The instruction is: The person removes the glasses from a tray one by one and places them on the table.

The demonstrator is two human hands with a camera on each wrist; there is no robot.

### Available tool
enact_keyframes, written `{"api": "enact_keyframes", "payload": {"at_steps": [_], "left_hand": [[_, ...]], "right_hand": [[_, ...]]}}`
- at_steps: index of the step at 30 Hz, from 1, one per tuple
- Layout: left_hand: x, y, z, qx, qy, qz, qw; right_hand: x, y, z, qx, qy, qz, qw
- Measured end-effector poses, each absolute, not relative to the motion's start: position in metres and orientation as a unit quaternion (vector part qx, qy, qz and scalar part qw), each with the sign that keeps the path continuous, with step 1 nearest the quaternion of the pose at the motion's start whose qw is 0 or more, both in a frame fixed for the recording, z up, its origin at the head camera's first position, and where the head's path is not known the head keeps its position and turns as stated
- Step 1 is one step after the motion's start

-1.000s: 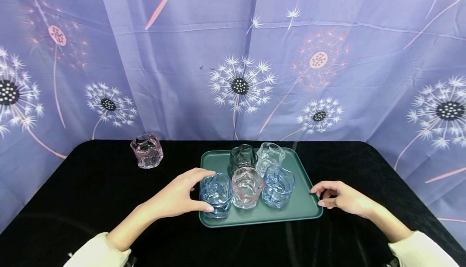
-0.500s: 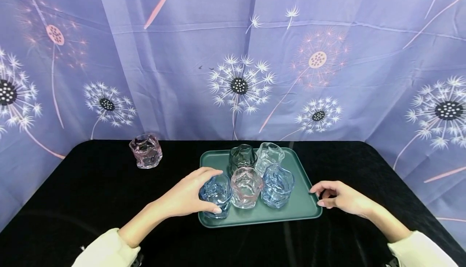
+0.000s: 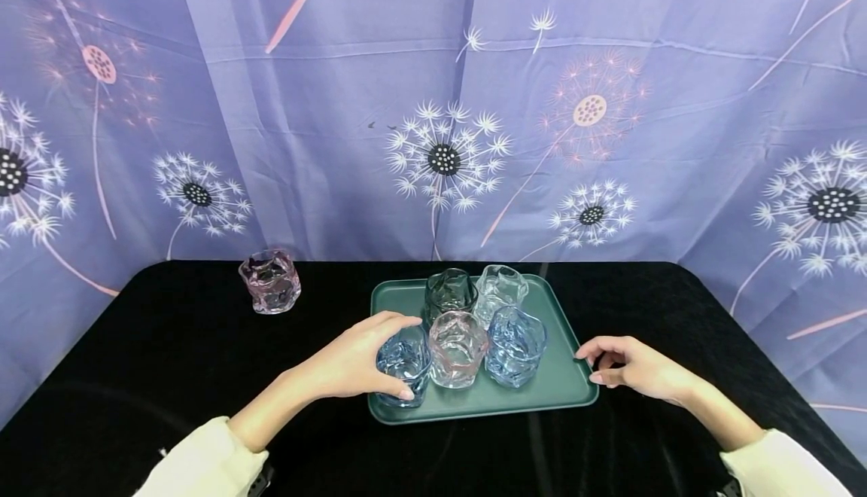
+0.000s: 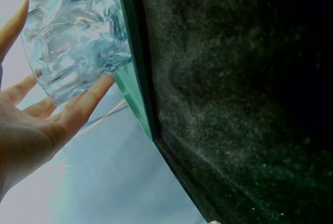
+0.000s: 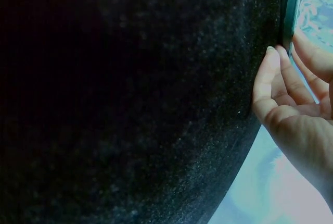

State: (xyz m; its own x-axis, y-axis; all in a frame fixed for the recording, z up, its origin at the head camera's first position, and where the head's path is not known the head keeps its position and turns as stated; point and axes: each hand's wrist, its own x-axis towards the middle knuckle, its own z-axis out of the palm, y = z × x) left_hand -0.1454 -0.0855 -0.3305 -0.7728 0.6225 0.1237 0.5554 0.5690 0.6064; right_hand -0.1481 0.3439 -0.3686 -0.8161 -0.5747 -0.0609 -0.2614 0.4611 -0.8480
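A green tray (image 3: 474, 407) carries several wavy-sided glasses. At its left end my left hand (image 3: 362, 355) holds a blue glass (image 3: 406, 361), thumb on the near side and fingers round the far side. The left wrist view shows my fingers (image 4: 78, 110) against that glass. A pink-tinted glass (image 3: 459, 350) stands close beside it, then another blue glass (image 3: 516, 348). Behind them are a dark grey glass (image 3: 450, 293) and a clear one (image 3: 501, 291). My right hand (image 3: 633, 367) rests with loosely bent fingers at the tray's right edge, fingertips right at the rim.
A pink-purple glass (image 3: 271, 282) stands alone at the back left of the black-covered table (image 3: 325, 452). Behind the table hangs a purple curtain (image 3: 339, 166) with a dandelion print.
My left hand has moved a little to the right, closer round the blue glass. The glass, the tray and my right hand look the same.
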Motion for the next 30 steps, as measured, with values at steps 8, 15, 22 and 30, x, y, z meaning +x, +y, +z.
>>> {"api": "enact_keyframes", "payload": {"at_steps": [8,15,22,30], "left_hand": [[-0.1457,-0.0840,-0.3294,0.339,0.883,0.321,0.048],[-0.1457,-0.0823,-0.3287,0.332,0.887,0.318,0.046],[-0.1463,-0.0812,-0.3294,0.330,0.887,0.320,0.034],[-0.1481,-0.0799,-0.3296,0.337,0.887,0.315,0.019]], "right_hand": [[-0.1482,0.3437,-0.3689,-0.248,0.840,-0.452,0.170],[-0.1487,0.3441,-0.3691,-0.245,0.839,-0.452,0.175],[-0.1486,0.3436,-0.3684,-0.243,0.841,-0.449,0.180],[-0.1490,0.3424,-0.3687,-0.233,0.846,-0.442,0.185]]}}
